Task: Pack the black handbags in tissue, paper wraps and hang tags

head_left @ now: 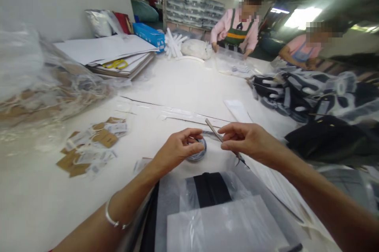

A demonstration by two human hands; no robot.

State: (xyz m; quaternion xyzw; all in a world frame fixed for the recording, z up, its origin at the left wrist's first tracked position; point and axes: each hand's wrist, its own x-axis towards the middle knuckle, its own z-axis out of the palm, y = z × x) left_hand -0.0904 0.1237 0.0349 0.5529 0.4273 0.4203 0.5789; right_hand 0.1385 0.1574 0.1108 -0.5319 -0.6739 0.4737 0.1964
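My left hand (179, 147) is curled around the near side of a roll of clear tape (201, 152), thumb and fingertips over its ring. A short greyish strip runs from the roll toward my right hand (244, 141). Slim metal scissors (212, 127) pass between the bent fingers and thumb of that hand, blades pointing away and dark handle below the palm; part of them is hidden. Below both hands lies a clear plastic bag (207, 220) with a white sheet and a folded black item inside.
Brown and white tags (105, 137) lie left of my hands. Behind them are a large plastic bag (59, 86), stacked papers (103, 49) with yellow scissors (117, 64), and a blue box (149, 36). Bagged black goods (296, 90) crowd the right; two co-workers stand across the table.
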